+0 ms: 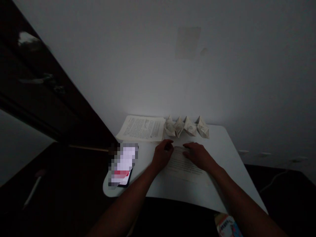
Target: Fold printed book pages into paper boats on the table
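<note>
A printed sheet of paper (184,168) lies on the white table in front of me, with a curved upper edge between my hands. My left hand (162,154) is at the sheet's upper left, fingers bent and a small gap between fingertips and thumb. At the upper right, my right hand (198,154) reaches over the paper with its fingers and thumb apart. Neither hand visibly grips the sheet; dim light hides the exact contact. Just beyond my hands stand several folded paper shapes (190,126) with pointed tops, made from printed paper.
Printed pages (142,128) lie at the back left of the table (237,184), against the wall. A phone (124,164) with a lit, pixelated screen rests near the left edge. A dark door (46,82) is at the left. Below the front edge is a colourful printed item (228,225).
</note>
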Tool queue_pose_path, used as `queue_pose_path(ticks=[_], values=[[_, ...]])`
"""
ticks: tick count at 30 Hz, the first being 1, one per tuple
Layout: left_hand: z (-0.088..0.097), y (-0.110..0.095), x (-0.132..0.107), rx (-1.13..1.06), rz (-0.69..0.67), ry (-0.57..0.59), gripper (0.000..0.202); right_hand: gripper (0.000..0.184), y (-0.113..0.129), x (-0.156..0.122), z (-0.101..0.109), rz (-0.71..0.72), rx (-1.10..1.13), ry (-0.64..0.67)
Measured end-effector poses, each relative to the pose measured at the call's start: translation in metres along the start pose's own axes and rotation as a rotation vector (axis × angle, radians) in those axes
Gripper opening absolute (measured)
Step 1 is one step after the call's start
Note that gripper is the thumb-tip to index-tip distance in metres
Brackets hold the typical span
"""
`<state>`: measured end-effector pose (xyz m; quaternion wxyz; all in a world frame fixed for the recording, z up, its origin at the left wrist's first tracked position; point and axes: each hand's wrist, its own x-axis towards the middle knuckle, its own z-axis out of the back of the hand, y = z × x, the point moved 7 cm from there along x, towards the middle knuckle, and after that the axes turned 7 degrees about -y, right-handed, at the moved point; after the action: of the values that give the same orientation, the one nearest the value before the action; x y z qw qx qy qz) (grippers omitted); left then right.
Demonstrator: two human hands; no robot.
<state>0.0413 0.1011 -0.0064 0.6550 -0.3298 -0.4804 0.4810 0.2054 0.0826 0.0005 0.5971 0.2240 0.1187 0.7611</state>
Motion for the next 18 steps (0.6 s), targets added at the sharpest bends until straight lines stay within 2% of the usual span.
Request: queue_pose_path(ticks=[3, 6, 8, 11, 13, 15, 18], values=[[0.009, -0.004, 0.007, -0.207, 0.111, -0.031, 0.031, 0.024, 0.001, 0.003, 0.006, -0.078, 0.225, 0.01], [0.02, 0.0, 0.009, -0.376, 0.224, -0.051, 0.043, 0.024, -0.006, 0.003, 0.015, -0.194, 0.447, -0.016], [0.024, 0.006, 0.006, -0.452, 0.296, -0.027, 0.047, 0.029, -0.014, 0.003, 0.022, -0.306, 0.625, -0.078], [0.019, 0.011, -0.002, -0.574, 0.374, 0.08, 0.051, 0.036, -0.026, -0.001, 0.03, -0.487, 0.863, -0.208], [0.012, 0.012, -0.006, -0.579, 0.408, 0.144, 0.044, 0.039, -0.028, -0.004, 0.03, -0.55, 0.978, -0.244], [0.007, 0.013, -0.009, -0.487, 0.414, 0.159, 0.038, 0.039, -0.027, -0.006, 0.027, -0.56, 1.032, -0.228], [0.006, 0.017, -0.01, -0.329, 0.383, 0.071, 0.038, 0.039, -0.027, -0.011, 0.017, -0.532, 1.004, -0.214]])
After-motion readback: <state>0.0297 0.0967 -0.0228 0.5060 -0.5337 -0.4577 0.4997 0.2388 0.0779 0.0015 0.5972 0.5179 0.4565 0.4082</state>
